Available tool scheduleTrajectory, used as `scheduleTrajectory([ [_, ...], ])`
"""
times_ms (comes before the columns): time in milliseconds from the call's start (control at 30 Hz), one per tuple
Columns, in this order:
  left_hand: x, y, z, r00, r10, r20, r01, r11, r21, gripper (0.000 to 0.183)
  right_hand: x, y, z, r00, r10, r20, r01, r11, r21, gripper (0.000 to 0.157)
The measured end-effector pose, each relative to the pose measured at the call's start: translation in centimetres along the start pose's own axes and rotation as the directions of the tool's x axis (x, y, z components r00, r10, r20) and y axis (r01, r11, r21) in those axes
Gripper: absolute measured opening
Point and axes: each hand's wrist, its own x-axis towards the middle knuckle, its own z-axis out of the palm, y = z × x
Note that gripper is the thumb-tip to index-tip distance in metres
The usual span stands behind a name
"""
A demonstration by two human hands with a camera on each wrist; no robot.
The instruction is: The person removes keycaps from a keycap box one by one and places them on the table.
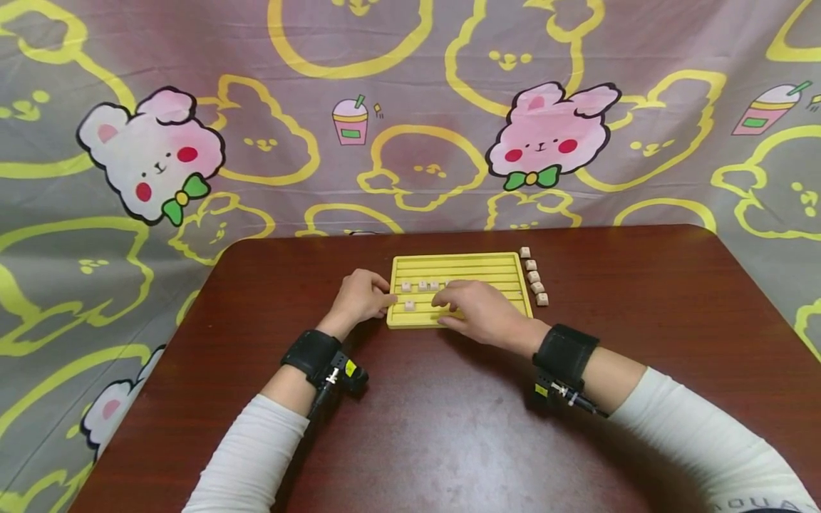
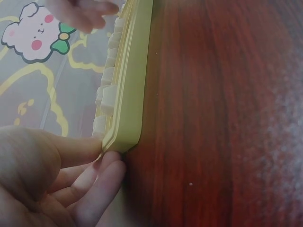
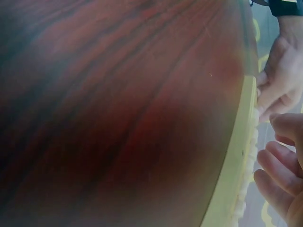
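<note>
A yellow ridged tray (image 1: 458,255) lies toward the table's far side, with several small white keycaps in its slots. One keycap (image 1: 409,306) sits apart in a nearer slot at the left. My left hand (image 1: 360,296) pinches the tray's left edge, its thumb on the rim and its fingers below in the left wrist view. Over the middle of the tray hovers my right hand (image 1: 481,310), covering part of the keycap row. Its fingers (image 3: 274,189) are loosely bent in the right wrist view, with nothing visible between them and the thumb.
Several more keycaps (image 1: 534,276) stand in a column on the table, just beyond the tray's right edge. The dark wooden table (image 1: 436,427) reaches back to a patterned cloth (image 1: 410,92) hanging behind it. Black straps with cameras sit on both wrists.
</note>
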Motion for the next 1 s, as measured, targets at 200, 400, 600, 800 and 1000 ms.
scheduleTrajectory([
  [200, 0.1, 0.1, -0.1, 1.000, -0.009, 0.009, 0.009, 1.000, -0.001, 0.036, 0.9, -0.6, 1.1, 0.999, 0.009, -0.043, -0.011, 0.999, -0.035, 0.022],
  [400, 0.0, 0.0, -0.1, 1.000, -0.004, 0.010, 0.004, 1.000, -0.001, 0.035, 1.8, -1.0, 1.8, 0.997, 0.040, -0.065, -0.046, 0.995, -0.092, 0.024],
  [600, 0.0, -0.1, -0.2, 1.000, 0.009, 0.014, -0.009, 1.000, -0.009, 0.035, 2.4, -1.0, 2.3, 0.997, 0.071, -0.039, -0.074, 0.994, -0.086, 0.026],
  [800, -0.1, -0.1, -0.2, 1.000, 0.006, 0.018, -0.006, 1.000, -0.026, 0.034, 3.0, -1.0, 2.7, 0.997, 0.076, -0.017, -0.077, 0.994, -0.072, 0.029],
  [1000, -0.1, -0.1, -0.1, 1.000, 0.007, 0.016, -0.006, 1.000, -0.029, 0.034, 3.4, -1.2, 3.2, 0.998, 0.065, -0.007, -0.066, 0.995, -0.079, 0.023],
])
